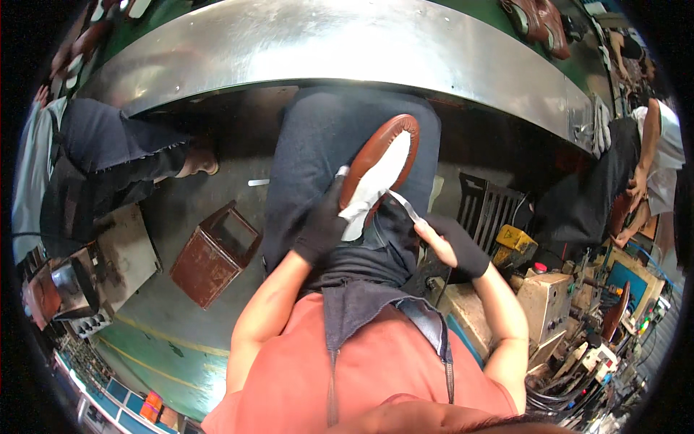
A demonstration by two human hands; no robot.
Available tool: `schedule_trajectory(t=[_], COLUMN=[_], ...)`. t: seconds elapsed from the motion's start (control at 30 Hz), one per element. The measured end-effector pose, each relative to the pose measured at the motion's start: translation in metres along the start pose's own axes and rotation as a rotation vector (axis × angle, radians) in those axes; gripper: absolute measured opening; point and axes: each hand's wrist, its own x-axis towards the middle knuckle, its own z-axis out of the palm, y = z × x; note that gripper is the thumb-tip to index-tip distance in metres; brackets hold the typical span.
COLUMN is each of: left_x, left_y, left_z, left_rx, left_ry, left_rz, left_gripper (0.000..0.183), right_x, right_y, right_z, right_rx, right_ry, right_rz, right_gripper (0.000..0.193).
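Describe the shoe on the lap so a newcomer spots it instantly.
Find the wide steel strip curving across the top, then the dark cloth-covered lap below it. On that lap is a brown shoe, toe up and slightly right, held by the black-gloved left hand. Unlike the brown shoes at top right, it shows a long white underside.

A shiny metal worktop (pixel 405 36) spans the far side, a bright glare (pixel 325 66) along its middle. The grey-green floor (pixel 163 304), marked with yellow lines (pixel 170 337), shows on the left, where a brown box (pixel 204 266) stands. Machines (pixel 547 304) crowd the near right; blue panels (pixel 118 391) edge the near left.
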Motion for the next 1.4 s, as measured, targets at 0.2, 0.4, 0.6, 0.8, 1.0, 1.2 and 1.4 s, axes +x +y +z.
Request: schedule_trajectory(t=[0.2,0.4,0.6,0.8,1.0,1.2,1.4], left_x=[-0.016,-0.008,-0.011,-0.029,-0.007,-0.001,0.003], left_y=[-0.023,-0.015,-0.002,-0.020,-0.029,-0.047,-0.139], left_z=[0.027,-0.007,-0.030,0.025,0.011,0.030,0.028], left_rx=[-0.084,0.366,0.000,-0.222,-0.013,-0.635,-0.246], left_ry=[0.105,0.081,0.125,0.090,-0.025,0.088,0.108], left_rz=[0.153,0.166,0.044,0.133,-0.011,-0.107,-0.027], left_gripper=[0.086,0.057,0.045,0.101,0.082,0.064,0.066], right_x=[0.042,0.043,0.037,0.047,0.096,0.104,0.094], right_y=[-0.069,-0.063,-0.044,-0.061,0.000,-0.027,-0.097], right_z=[0.002,0.005,-0.034,-0.012,-0.012,-0.033,-0.033], right_rx=[-0.882,-0.929,-0.455,-0.681,-0.978,-0.684,-0.921], right_ry=[-0.155,-0.006,-0.193,-0.291,-0.039,-0.497,-0.453], right_rz=[-0.225,-0.260,-0.099,-0.256,-0.757,-0.295,-0.346], right_gripper=[0.040,0.035,0.034,0.039,0.043,0.049,0.032])
